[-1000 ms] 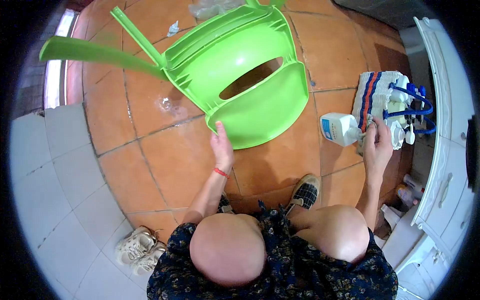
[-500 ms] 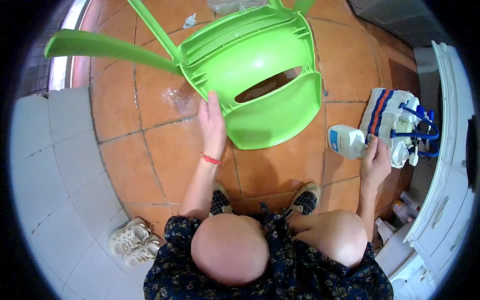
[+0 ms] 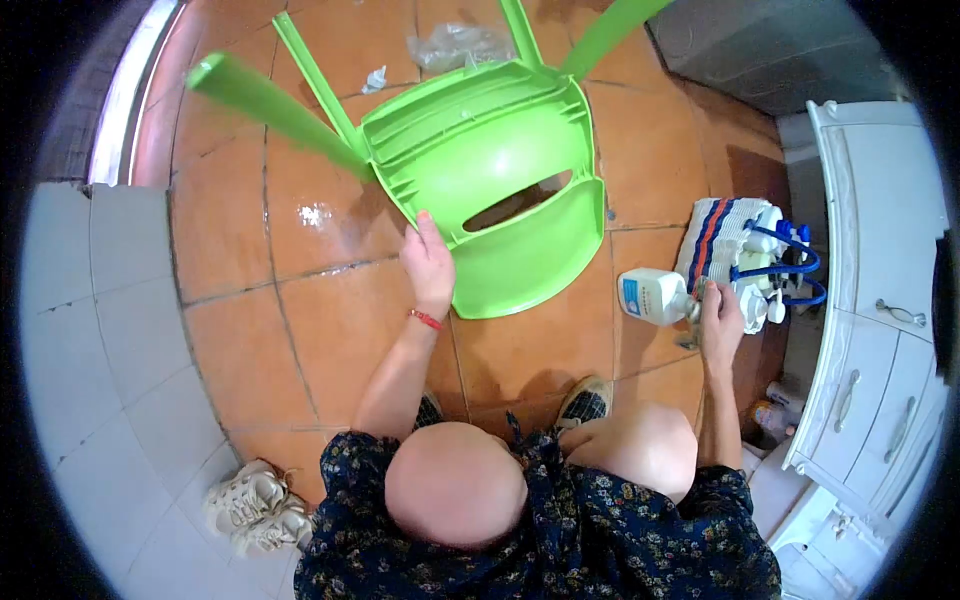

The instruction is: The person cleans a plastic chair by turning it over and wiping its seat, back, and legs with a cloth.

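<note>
A green plastic chair is tipped over on the floor, its underside and legs facing up and away from me. My left hand, with a red bracelet at the wrist, grips the chair's near-left edge, thumb on top. In my right hand is a whitish bottle with a blue label, held by its narrow neck end and tilted on its side just above the floor. The fingers partly hide that end. Right beside it stands a woven striped bag with blue handles, full of bottles.
White cabinets line the right side. A clear plastic bag and a crumpled tissue lie beyond the chair. Light sneakers sit by the tiled wall at left. The orange tile floor has a wet shine.
The view has shifted, so most things appear further left. The chair has turned slightly, its left leg swinging up and inward. Both hands keep their holds.
</note>
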